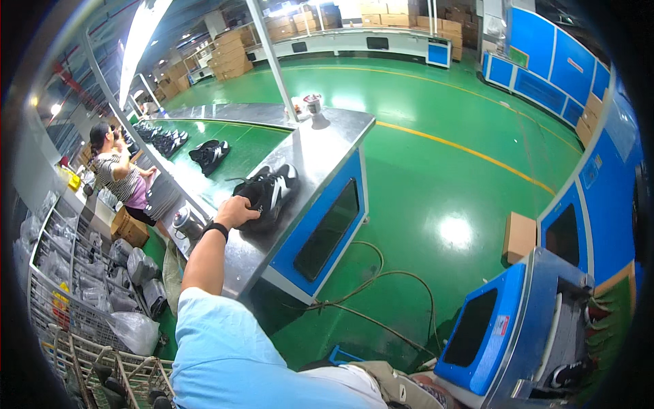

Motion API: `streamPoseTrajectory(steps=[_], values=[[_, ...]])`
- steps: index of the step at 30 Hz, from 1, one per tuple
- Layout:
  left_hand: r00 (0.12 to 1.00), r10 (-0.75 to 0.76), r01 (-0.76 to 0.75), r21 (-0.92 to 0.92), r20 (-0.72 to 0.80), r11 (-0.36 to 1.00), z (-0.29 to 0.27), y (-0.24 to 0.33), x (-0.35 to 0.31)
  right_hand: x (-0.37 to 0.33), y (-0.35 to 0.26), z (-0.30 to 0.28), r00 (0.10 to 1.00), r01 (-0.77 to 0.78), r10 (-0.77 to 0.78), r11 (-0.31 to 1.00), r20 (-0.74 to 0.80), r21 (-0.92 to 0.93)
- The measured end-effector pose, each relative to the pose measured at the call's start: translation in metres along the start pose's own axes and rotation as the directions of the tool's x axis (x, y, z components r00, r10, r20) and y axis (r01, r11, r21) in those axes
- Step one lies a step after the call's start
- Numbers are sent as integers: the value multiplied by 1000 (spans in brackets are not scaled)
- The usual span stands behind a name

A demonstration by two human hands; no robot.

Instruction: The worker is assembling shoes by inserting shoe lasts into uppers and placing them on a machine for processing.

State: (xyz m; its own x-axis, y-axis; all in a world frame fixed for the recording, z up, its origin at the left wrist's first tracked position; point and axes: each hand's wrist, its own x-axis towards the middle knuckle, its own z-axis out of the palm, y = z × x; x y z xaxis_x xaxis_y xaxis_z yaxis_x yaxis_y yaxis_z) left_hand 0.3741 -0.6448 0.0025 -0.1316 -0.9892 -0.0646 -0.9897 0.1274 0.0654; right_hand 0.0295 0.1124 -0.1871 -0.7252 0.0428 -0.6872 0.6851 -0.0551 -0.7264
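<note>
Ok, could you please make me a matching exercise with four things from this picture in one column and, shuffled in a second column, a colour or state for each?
Column one:
1. Left hand
2. Wristband
3. Sleeve
4. Floor

Column two:
A. Light blue
B. Green, with a yellow line
C. Touching black-and-white shoes
D. Black

Right pairs: 1-C, 2-D, 3-A, 4-B
</note>
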Motion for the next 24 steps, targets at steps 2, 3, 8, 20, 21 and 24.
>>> streamPoseTrajectory(steps=[2, 3, 8, 20, 21, 24], values=[[993, 54, -53, 18, -101, 998, -4, -13, 9, 28, 4, -4, 978, -203, 202, 979, 53, 10], [991, 33, -32, 8, -133, 999, -12, -34, 19, -5, -14, 31, 995, -58, 65, 995, 82, -86], [732, -20, -83, -119, -681, 989, -70, -114, 109, -35, -27, 79, 981, 158, -107, 929, 164, -334], [631, 772, -653, -592, -79, 473, 94, 446, 20, -73, 17, 45, 983, 177, -159, 720, 89, -671], [483, 876, -745, -518, 16, 420, 112, 507, -28, -81, 13, 38, 990, 134, -132, 753, 52, -645], [74, 993, -776, -620, 96, 118, 142, 683, -221, -87, 40, -3, 962, 148, -255, 784, -95, -603]])
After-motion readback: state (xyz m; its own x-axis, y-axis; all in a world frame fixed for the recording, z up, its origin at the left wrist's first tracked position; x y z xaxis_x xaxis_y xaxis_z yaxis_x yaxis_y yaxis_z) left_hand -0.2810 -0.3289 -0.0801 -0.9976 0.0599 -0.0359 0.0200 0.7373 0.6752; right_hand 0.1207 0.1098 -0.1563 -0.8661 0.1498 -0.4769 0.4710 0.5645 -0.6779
